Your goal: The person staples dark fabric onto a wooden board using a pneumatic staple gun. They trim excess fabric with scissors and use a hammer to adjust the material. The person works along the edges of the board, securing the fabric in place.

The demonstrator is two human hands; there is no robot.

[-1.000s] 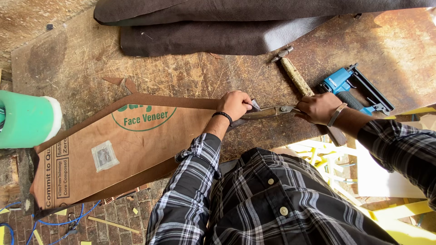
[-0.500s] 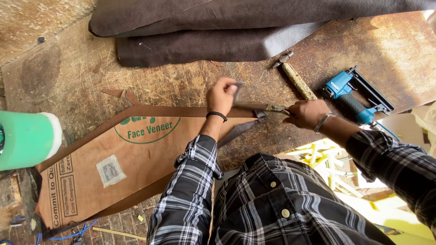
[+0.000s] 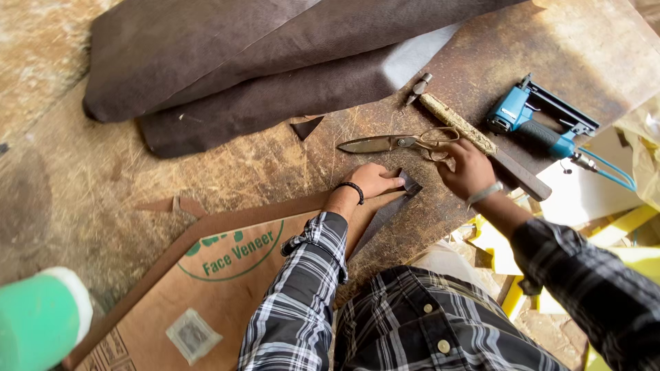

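Note:
My left hand (image 3: 371,180) lies on the pointed end of a cardboard template (image 3: 227,282), its fingers closed on the corner of the dark brown sheet (image 3: 411,183) that sticks out from under it. My right hand (image 3: 469,168) hovers just right of it with loosely curled fingers, holding nothing. Its fingertips are next to the handle loops of the metal scissors (image 3: 392,143). The scissors lie shut on the worn wooden worktop (image 3: 227,161), blades pointing left.
Folded dark brown material (image 3: 275,62) covers the back of the worktop. A hammer (image 3: 457,124) and a blue pneumatic stapler (image 3: 533,120) lie right of the scissors. Small brown offcuts (image 3: 306,127) lie about. A green roll (image 3: 38,319) sits at bottom left.
The scissors were in my right hand at the template's tip and now lie farther back on the worktop. My left hand rose briefly, then came down on the sheet's corner.

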